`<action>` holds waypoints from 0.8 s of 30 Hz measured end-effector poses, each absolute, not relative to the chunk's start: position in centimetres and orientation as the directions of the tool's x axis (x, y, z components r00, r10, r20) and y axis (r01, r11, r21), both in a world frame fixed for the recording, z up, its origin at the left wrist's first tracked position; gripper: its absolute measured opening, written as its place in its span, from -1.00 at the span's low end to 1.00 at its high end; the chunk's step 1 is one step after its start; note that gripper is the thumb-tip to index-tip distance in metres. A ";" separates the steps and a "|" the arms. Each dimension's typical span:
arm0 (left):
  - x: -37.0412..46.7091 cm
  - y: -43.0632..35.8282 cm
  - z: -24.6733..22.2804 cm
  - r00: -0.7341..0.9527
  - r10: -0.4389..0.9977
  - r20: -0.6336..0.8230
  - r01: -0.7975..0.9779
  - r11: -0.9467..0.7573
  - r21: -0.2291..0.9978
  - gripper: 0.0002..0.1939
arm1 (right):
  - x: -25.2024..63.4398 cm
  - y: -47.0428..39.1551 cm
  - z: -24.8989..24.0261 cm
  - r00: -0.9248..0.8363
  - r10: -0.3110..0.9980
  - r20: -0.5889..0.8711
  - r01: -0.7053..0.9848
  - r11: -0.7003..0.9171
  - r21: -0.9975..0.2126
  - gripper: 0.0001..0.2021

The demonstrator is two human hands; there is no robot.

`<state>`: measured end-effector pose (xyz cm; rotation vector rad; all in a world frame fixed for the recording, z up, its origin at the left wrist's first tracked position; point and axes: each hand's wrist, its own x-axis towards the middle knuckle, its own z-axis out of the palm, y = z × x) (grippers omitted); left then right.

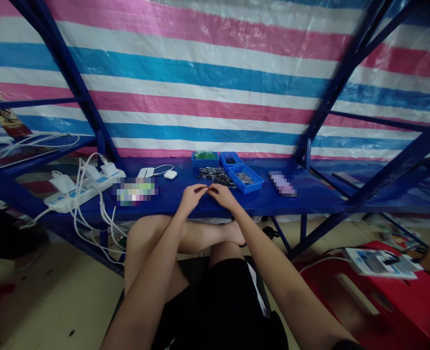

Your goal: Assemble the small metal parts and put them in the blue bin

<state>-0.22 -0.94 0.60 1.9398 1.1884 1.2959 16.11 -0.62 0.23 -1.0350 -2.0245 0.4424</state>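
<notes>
My left hand (pixel 193 198) and my right hand (pixel 222 195) meet above the front part of the blue table (pixel 171 194). Both have their fingers pinched together, the tips nearly touching. Whatever lies between them is too small to make out. Just beyond the fingers is a loose pile of thin dark and silvery pieces (pixel 215 175). To its right stands a blue bin (pixel 253 186) with small metal pieces in it. Behind are a second blue bin (pixel 232 165) with dark bits and a third blue bin (pixel 204 163) holding green pieces.
At left a white power strip (pixel 67 197) carries plugs and tangled cables, beside a blurred-out item (pixel 134 191) and a white earphone case (pixel 170 174). A blurred-out phone-like item (pixel 282 183) lies at right. Blue metal posts (pixel 318 112) frame the table; a red stool (pixel 393 296) stands lower right.
</notes>
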 end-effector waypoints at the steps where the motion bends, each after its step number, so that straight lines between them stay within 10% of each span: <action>1: -0.2 -1.0 0.6 0.165 0.872 0.460 0.368 -0.487 0.792 -0.73 | 16.1 -0.6 0.2 -0.353 0.793 0.496 0.513 0.607 -0.607 -0.84; 24: -0.1 -0.6 -0.4 0.227 0.881 0.416 0.504 -0.472 0.723 -0.79 | 16.2 -0.8 0.5 -0.290 0.847 0.447 0.479 0.532 -0.698 -0.81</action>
